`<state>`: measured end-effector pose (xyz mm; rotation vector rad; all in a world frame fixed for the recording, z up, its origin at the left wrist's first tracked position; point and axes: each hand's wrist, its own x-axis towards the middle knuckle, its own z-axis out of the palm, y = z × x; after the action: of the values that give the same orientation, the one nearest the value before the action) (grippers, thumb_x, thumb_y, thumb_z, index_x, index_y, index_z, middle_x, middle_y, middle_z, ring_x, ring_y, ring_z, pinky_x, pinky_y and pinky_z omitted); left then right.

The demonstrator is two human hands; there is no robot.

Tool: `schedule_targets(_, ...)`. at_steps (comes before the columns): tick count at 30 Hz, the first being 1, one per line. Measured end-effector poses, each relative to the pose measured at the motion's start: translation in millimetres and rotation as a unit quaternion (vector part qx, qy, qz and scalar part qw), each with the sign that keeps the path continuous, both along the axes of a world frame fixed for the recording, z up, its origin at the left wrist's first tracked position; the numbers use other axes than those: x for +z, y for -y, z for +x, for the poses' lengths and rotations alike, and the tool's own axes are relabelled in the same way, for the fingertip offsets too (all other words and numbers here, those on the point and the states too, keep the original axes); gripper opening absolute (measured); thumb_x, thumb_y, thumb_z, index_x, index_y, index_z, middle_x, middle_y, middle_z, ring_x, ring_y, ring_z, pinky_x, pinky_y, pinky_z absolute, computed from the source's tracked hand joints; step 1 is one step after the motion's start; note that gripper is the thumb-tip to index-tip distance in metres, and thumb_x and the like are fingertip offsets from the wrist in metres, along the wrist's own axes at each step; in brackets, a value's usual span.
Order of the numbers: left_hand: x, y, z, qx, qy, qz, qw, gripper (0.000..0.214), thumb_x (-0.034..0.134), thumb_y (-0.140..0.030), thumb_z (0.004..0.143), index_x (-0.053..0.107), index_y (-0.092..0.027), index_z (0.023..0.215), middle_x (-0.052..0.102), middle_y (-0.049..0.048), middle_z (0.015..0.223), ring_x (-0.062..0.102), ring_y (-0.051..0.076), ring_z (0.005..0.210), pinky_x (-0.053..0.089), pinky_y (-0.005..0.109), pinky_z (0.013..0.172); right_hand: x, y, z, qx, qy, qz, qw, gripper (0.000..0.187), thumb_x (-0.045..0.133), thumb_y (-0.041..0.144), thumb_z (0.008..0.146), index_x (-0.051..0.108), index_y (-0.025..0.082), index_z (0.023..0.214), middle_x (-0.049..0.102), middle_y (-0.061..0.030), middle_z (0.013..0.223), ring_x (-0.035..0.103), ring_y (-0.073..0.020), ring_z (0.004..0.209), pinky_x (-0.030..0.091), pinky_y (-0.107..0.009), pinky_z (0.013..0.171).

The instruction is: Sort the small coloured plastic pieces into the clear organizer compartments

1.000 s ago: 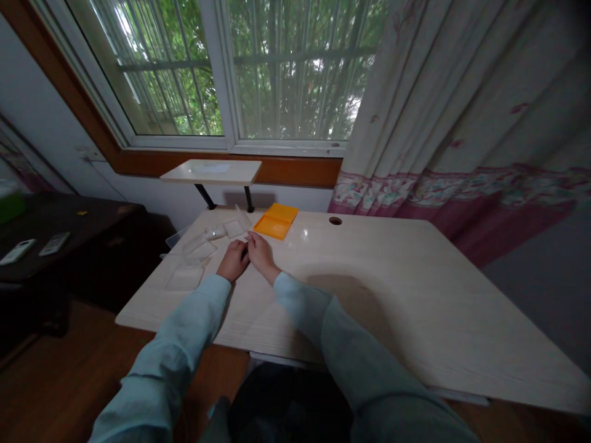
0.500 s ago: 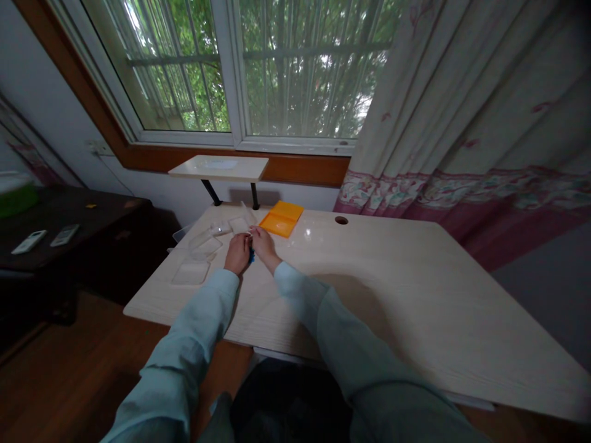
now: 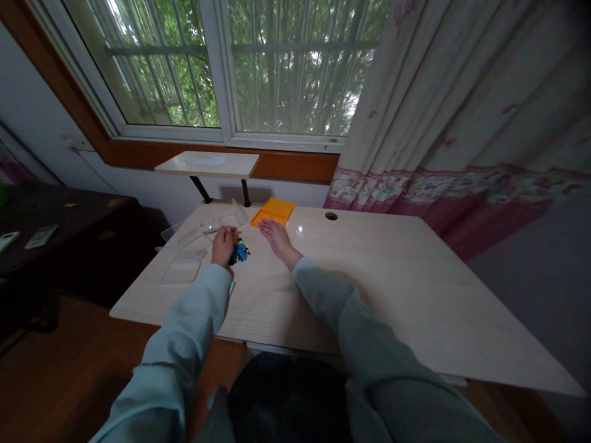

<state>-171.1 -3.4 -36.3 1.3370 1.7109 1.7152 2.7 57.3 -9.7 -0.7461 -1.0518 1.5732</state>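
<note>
**Left hand beside the coloured pieces, right hand at the orange case**

Your left hand is over the left part of the desk, thumb and fingers drawn together; you cannot tell from this view whether anything is pinched between them. Just to its right lies a cluster of small blue, black and yellow pieces, partly hidden by that hand, so contact between the two is unclear.

Your right hand is free of any grasp, its fingers stretched out and loosely together. Its fingertips overlap the near edge of the orange case, which lies spread open by the desk's far edge; whether they touch it does not show.

On your left, clear plastic containers crowd the desk's left edge, reaching toward its far left corner. Nearest you among them is a flat, clear square tray. A small raised shelf stands on black legs at that corner. To the right of the case, a round cable hole pierces the desk near its far edge.
</note>
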Motion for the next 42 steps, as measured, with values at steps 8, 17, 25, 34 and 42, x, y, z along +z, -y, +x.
schedule_targets(8,16.7,4,1,-0.039,0.238,0.058,0.969,0.036,0.054,-0.053,0.086,0.063,-0.018,0.087,0.066,0.0053,0.084,0.060,0.012,0.066,0.049,0.024,0.059,13.4,21,162,0.074,0.025,-0.059,0.995,0.009,0.069,0.023,0.083,0.069,0.016,0.089,0.075,-0.0090,0.087,0.072,-0.0187,0.088,0.055,-0.035,0.097)
schedule_targets(17,22.3,7,7,-0.014,0.146,0.028,0.989,0.034,0.056,-0.049,0.087,0.062,-0.016,0.080,0.062,0.0004,0.067,0.055,0.009,0.054,0.044,0.021,0.054,13.6,56,243,0.015,0.069,-0.076,0.995,0.010,0.069,0.022,0.085,0.070,0.013,0.090,0.075,-0.0121,0.083,0.074,-0.0189,0.082,0.061,-0.033,0.087)
schedule_targets(25,29.8,11,11,0.061,-0.144,0.020,0.987,0.039,0.056,-0.045,0.090,0.061,-0.019,0.061,0.053,-0.0003,0.052,0.050,0.013,0.052,0.036,0.023,0.051,2.1,56,263,-0.048,0.021,-0.058,0.997,0.009,0.067,0.022,0.087,0.069,0.013,0.090,0.073,-0.0081,0.076,0.074,-0.0169,0.079,0.061,-0.031,0.088)
schedule_targets(34,32.8,4,13,-0.048,0.084,-0.004,0.995,0.041,0.053,-0.047,0.090,0.052,-0.019,0.059,0.048,-0.0014,0.053,0.043,0.011,0.048,0.034,0.022,0.046,6.3,50,277,-0.089,0.013,-0.076,0.993,0.006,0.065,0.020,0.087,0.068,0.015,0.090,0.072,-0.0064,0.073,0.073,-0.0167,0.077,0.062,-0.032,0.086)
schedule_targets(42,32.3,0,2,-0.117,0.269,-0.016,0.956,0.021,0.068,-0.022,0.067,0.058,-0.020,0.086,0.060,0.0000,0.080,0.051,0.007,0.057,0.041,0.019,0.051,6.6,50,280,-0.094,0.010,-0.080,0.992,0.004,0.065,0.018,0.086,0.069,0.017,0.087,0.072,-0.0057,0.073,0.073,-0.0164,0.077,0.061,-0.033,0.088)
